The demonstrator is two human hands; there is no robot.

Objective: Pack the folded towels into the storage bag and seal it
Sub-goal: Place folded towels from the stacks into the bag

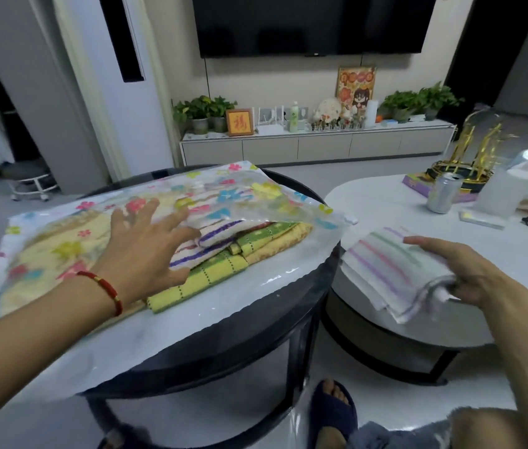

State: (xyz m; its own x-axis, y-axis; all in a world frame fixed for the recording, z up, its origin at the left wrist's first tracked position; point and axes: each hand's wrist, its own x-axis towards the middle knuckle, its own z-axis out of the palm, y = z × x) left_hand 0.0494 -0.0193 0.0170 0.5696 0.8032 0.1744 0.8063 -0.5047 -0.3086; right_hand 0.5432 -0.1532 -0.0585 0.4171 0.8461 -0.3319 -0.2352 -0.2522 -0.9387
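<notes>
A clear storage bag [230,192] printed with coloured flowers lies on the dark round table [256,345], its mouth facing right. Folded towels sit inside: a striped white one [204,241] on top of a yellow-green one [211,277] and an orange-yellow one [282,241]. My left hand [146,244], fingers spread, lies flat at the bag's mouth against the upper flap and the striped towel. My right hand [470,273] grips a folded white towel with pastel stripes [392,270], held in the air between the two tables.
A white oval table [385,202] stands to the right with a drink can [444,192], a gold ornament under a glass dome [473,150], a plastic bag and small items. A TV cabinet with plants lines the far wall. My slippered foot [330,413] rests below.
</notes>
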